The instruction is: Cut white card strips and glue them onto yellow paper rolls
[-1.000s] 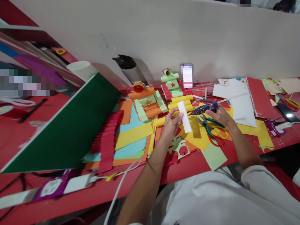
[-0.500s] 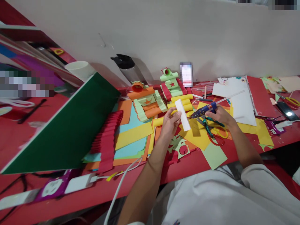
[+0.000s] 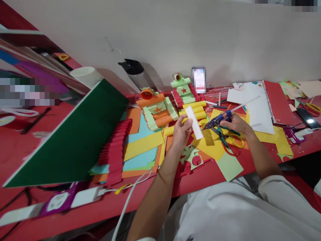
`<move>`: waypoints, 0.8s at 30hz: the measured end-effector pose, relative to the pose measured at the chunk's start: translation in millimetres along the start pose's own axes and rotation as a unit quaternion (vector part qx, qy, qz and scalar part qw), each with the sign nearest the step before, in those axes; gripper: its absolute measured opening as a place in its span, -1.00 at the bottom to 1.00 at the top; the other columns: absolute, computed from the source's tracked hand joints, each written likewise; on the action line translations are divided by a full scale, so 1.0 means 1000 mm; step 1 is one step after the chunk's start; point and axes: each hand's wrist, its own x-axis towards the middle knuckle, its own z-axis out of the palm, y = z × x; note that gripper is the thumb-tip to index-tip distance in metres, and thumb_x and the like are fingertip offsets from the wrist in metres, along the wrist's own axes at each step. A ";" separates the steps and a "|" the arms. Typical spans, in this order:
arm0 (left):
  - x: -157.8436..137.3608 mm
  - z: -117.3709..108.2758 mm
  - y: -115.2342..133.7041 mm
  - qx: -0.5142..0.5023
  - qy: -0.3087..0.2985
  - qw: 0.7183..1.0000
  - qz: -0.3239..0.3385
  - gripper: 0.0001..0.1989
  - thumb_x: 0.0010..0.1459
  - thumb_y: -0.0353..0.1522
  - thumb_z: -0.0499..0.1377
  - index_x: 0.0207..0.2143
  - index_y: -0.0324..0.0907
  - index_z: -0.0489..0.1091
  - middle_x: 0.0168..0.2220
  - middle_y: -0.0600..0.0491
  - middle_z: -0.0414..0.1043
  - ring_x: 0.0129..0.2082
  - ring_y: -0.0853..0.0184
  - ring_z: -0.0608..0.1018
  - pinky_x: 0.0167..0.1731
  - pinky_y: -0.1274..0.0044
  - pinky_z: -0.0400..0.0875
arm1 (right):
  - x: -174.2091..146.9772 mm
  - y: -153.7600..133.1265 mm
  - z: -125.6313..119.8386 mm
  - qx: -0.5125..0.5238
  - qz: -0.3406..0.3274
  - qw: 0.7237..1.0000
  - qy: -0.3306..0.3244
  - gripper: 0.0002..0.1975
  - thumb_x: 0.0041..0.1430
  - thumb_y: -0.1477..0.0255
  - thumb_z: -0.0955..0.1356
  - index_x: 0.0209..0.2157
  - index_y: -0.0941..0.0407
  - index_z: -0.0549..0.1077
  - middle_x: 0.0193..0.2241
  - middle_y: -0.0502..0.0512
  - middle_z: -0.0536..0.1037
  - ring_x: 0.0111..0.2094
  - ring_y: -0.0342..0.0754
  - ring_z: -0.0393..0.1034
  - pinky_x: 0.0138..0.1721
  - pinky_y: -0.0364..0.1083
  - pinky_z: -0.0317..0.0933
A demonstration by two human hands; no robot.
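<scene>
My left hand [image 3: 182, 131] is closed on a narrow white strip [image 3: 194, 122], which looks like paper or card and slants down to the right. My right hand [image 3: 237, 124] grips a blue hot glue gun [image 3: 217, 119], a clear glue stick [image 3: 247, 103] jutting from its back. The gun's nozzle points left, close by the strip's lower right edge; whether they touch I cannot tell. Beneath the gun lie scissors [image 3: 232, 152] with red, yellow and green handles on yellow paper [image 3: 209, 145]. Several yellow paper rolls [image 3: 197, 110] lie just behind the strip.
Orange-and-green [image 3: 158, 110] and green-and-red [image 3: 184, 90] paper figures stand at the back, near a phone [image 3: 199, 80] and a flask [image 3: 137, 72]. A green board [image 3: 72, 140] leans at left beside pleated red paper [image 3: 115, 150]. A white cable [image 3: 130, 197] crosses the front edge.
The white strip and my left hand have shifted very slightly left. Both hands keep their hold, and the glue gun stays nearly still.
</scene>
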 end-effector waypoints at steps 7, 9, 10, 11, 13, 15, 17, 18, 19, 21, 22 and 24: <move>0.000 0.000 0.000 0.000 -0.003 1.000 0.002 -0.47 -0.21 -0.26 0.62 -0.21 -0.12 0.48 -0.45 0.19 0.55 -0.51 0.46 0.57 -0.43 0.63 0.54 | 0.001 0.002 0.001 -0.016 -0.012 1.000 0.001 -0.71 0.16 0.16 0.45 -0.44 0.10 0.51 -0.50 -0.02 0.43 -0.43 -0.07 0.25 -0.33 -0.08 0.20; 0.001 0.000 0.001 -0.009 0.008 1.000 0.005 -0.46 -0.24 -0.26 0.63 -0.23 -0.13 0.49 -0.45 0.19 0.55 -0.51 0.46 0.58 -0.43 0.63 0.54 | 0.001 0.002 -0.002 -0.020 -0.011 1.000 -0.021 -0.71 0.14 0.16 0.47 -0.43 0.10 0.53 -0.50 -0.01 0.44 -0.44 -0.07 0.25 -0.34 -0.08 0.20; 0.001 0.001 0.001 -0.014 0.014 1.000 0.006 -0.45 -0.27 -0.26 0.64 -0.24 -0.13 0.49 -0.45 0.18 0.56 -0.51 0.46 0.58 -0.43 0.64 0.55 | 0.000 0.002 -0.003 -0.019 -0.011 0.999 -0.032 -0.72 0.13 0.16 0.47 -0.42 0.10 0.53 -0.49 -0.01 0.45 -0.44 -0.08 0.25 -0.34 -0.08 0.20; 0.001 0.001 0.001 -0.018 0.019 1.000 0.006 -0.44 -0.29 -0.26 0.64 -0.24 -0.13 0.49 -0.45 0.18 0.57 -0.51 0.46 0.59 -0.43 0.64 0.55 | 0.000 0.003 -0.004 -0.016 -0.013 0.999 -0.040 -0.72 0.12 0.16 0.48 -0.41 0.10 0.54 -0.49 -0.02 0.45 -0.45 -0.08 0.25 -0.34 -0.08 0.20; 0.001 0.001 0.001 -0.021 0.022 1.000 0.005 -0.43 -0.31 -0.26 0.65 -0.25 -0.13 0.50 -0.45 0.18 0.57 -0.51 0.46 0.59 -0.44 0.65 0.54 | 0.001 0.003 -0.004 -0.014 -0.014 0.999 -0.042 -0.72 0.13 0.16 0.47 -0.39 0.10 0.55 -0.48 -0.02 0.46 -0.44 -0.08 0.25 -0.34 -0.08 0.21; 0.001 0.001 0.002 -0.017 0.014 1.000 0.002 -0.45 -0.28 -0.26 0.64 -0.24 -0.13 0.50 -0.45 0.18 0.57 -0.52 0.47 0.58 -0.45 0.65 0.54 | 0.001 0.005 -0.002 -0.017 -0.012 0.999 -0.027 -0.72 0.15 0.17 0.47 -0.42 0.10 0.53 -0.50 -0.02 0.44 -0.44 -0.08 0.25 -0.34 -0.08 0.20; 0.000 0.001 0.002 -0.012 0.006 1.000 -0.001 -0.46 -0.25 -0.26 0.63 -0.23 -0.12 0.50 -0.45 0.18 0.56 -0.53 0.48 0.56 -0.45 0.65 0.53 | 0.002 0.006 0.001 -0.015 -0.014 1.000 -0.009 -0.71 0.17 0.17 0.45 -0.44 0.10 0.50 -0.51 -0.03 0.42 -0.44 -0.09 0.24 -0.35 -0.08 0.19; 0.000 0.000 0.002 -0.012 0.005 1.000 -0.001 -0.47 -0.24 -0.26 0.63 -0.23 -0.12 0.51 -0.46 0.19 0.56 -0.54 0.48 0.55 -0.46 0.65 0.53 | 0.003 0.007 0.003 -0.012 -0.016 1.000 -0.002 -0.70 0.18 0.17 0.45 -0.44 0.10 0.49 -0.51 -0.03 0.41 -0.44 -0.09 0.23 -0.35 -0.08 0.19; 0.000 0.000 0.002 -0.013 0.005 1.000 0.000 -0.47 -0.24 -0.27 0.63 -0.23 -0.12 0.51 -0.46 0.19 0.55 -0.54 0.49 0.54 -0.47 0.66 0.52 | 0.004 0.007 0.004 -0.008 -0.020 1.000 0.004 -0.70 0.19 0.16 0.44 -0.43 0.11 0.48 -0.50 -0.03 0.41 -0.44 -0.09 0.24 -0.35 -0.09 0.19; 0.000 0.000 0.002 -0.020 0.009 1.000 0.001 -0.48 -0.24 -0.28 0.63 -0.24 -0.12 0.51 -0.46 0.20 0.54 -0.54 0.50 0.53 -0.49 0.67 0.50 | 0.004 0.006 0.005 -0.004 -0.022 1.000 0.007 -0.68 0.21 0.14 0.43 -0.41 0.12 0.48 -0.49 -0.02 0.42 -0.43 -0.09 0.25 -0.34 -0.09 0.20; 0.001 0.000 0.001 -0.024 0.012 1.000 0.002 -0.48 -0.25 -0.28 0.63 -0.24 -0.12 0.51 -0.46 0.20 0.54 -0.54 0.50 0.53 -0.50 0.67 0.50 | 0.004 0.005 0.005 -0.005 -0.020 1.000 0.006 -0.67 0.21 0.13 0.42 -0.41 0.12 0.48 -0.49 -0.02 0.42 -0.43 -0.09 0.25 -0.34 -0.09 0.19; 0.002 -0.001 0.001 -0.032 0.020 0.999 0.008 -0.49 -0.25 -0.29 0.63 -0.25 -0.12 0.50 -0.47 0.20 0.52 -0.56 0.51 0.52 -0.51 0.68 0.48 | 0.003 0.001 0.003 -0.009 -0.009 1.000 -0.011 -0.66 0.17 0.13 0.44 -0.44 0.11 0.46 -0.51 -0.03 0.39 -0.44 -0.10 0.24 -0.35 -0.09 0.18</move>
